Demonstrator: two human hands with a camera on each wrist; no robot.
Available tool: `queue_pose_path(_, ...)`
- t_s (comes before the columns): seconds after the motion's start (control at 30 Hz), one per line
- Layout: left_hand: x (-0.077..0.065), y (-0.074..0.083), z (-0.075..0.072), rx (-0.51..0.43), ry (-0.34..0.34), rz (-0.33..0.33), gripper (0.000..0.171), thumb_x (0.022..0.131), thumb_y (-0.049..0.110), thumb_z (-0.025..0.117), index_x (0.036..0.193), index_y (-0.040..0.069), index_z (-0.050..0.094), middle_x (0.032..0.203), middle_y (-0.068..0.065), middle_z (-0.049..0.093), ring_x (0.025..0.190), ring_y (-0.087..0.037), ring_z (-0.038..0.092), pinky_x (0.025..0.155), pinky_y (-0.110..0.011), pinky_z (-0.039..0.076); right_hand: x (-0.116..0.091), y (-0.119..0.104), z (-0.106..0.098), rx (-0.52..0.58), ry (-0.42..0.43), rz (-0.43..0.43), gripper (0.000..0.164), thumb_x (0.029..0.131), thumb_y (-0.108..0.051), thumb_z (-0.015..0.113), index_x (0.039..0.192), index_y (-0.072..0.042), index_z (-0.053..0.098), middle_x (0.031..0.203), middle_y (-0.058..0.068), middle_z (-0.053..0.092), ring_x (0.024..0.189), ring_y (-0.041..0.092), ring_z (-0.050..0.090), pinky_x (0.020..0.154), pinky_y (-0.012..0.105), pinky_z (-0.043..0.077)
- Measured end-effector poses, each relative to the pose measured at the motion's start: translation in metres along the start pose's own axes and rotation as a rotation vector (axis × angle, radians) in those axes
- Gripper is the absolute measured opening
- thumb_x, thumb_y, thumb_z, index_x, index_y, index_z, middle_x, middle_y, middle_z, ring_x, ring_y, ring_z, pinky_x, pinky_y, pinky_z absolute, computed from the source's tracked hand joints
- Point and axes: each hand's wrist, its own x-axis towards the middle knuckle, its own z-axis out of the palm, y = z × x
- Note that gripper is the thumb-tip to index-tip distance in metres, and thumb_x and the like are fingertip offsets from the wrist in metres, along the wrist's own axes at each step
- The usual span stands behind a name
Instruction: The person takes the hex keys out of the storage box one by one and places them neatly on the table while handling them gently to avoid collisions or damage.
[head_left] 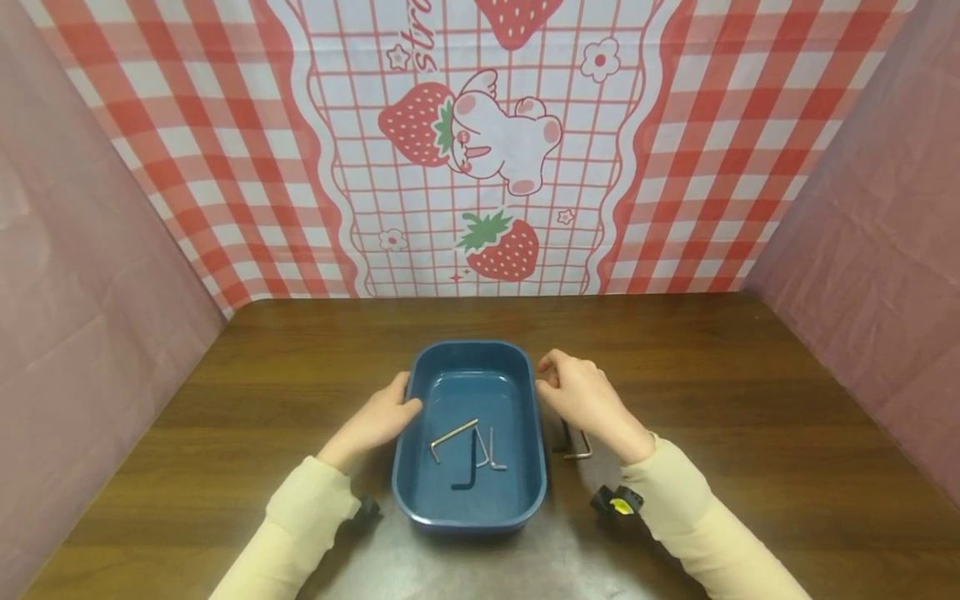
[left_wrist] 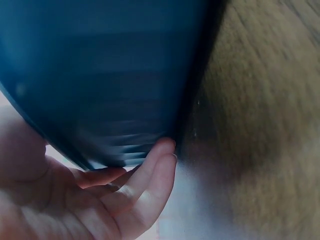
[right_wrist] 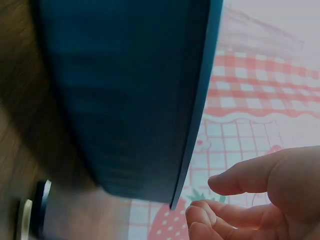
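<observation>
Blue tray (head_left: 480, 393) is standing on the bench (head_left: 300, 358); the left hand (head_left: 378, 417) is gripping its left rim, thumb over the edge, fingers against the outer wall. Four hex keys (head_left: 473, 462) are lying inside the tray. Just right of the tray, the right hand (head_left: 585, 396) is holding nothing, its fingers loosely bent, and other hex keys (head_left: 577, 457) are lying there too.

Background: brown wood bench (head_left: 720, 358), screened left, right and far.
Far side: patterned cloth (head_left: 420, 196), red-and-white check (head_left: 217, 133) at left and right, white gridded panel (head_left: 585, 158) between, wavy-edged, printed with strawberries (head_left: 504, 250), small flowers (head_left: 600, 60) and a cartoon animal (head_left: 510, 137). Sides: left drape (head_left: 82, 217) and right drape (head_left: 862, 233), both pink, lightly creased. Bench top: visible grain, far left corner rounded; pale sheen (head_left: 480, 571) at near middle.
</observation>
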Motion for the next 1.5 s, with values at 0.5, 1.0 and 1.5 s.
queue_pose_path(0.5, 0.001, 0.000, 0.000, 0.014, 0.004, 0.005, 0.046, 0.088, 0.019, 0.044, 0.131, 0.001, 0.038, 0.124, -0.022, 0.053, 0.111, -0.033, 0.053, 0.091, -0.048, 0.043, 0.003, -0.036, 0.009, 0.027, 0.002, -0.048, 0.019, 0.080, -0.012, 0.062, 0.098, -0.005, 0.063, 0.063, 0.000, 0.051, 0.050, 0.010, 0.045, 0.046, 0.023, 0.037)
queue_pose_path(1.0, 0.002, 0.000, 0.001, 0.015, -0.001, -0.002, 0.049, 0.088, 0.020, 0.044, 0.132, 0.000, 0.036, 0.126, -0.022, 0.051, 0.113, -0.034, 0.052, 0.092, -0.048, 0.042, -0.005, -0.051, 0.031, -0.003, -0.114, -0.145, 0.021, 0.077, -0.005, 0.058, 0.098, -0.002, 0.061, 0.064, -0.002, 0.051, 0.052, 0.008, 0.046, 0.048, 0.023, 0.039)
queue_pose_path(1.5, 0.002, -0.001, 0.001, 0.015, -0.001, -0.005, 0.048, 0.089, 0.020, 0.043, 0.132, 0.000, 0.036, 0.125, -0.022, 0.052, 0.112, -0.033, 0.052, 0.092, -0.048, 0.042, -0.011, -0.053, 0.051, -0.141, -0.224, -0.170, 0.013, 0.073, 0.004, 0.054, 0.084, 0.000, 0.058, 0.072, 0.010, 0.058, 0.059, 0.016, 0.050, 0.050, 0.028, 0.044)
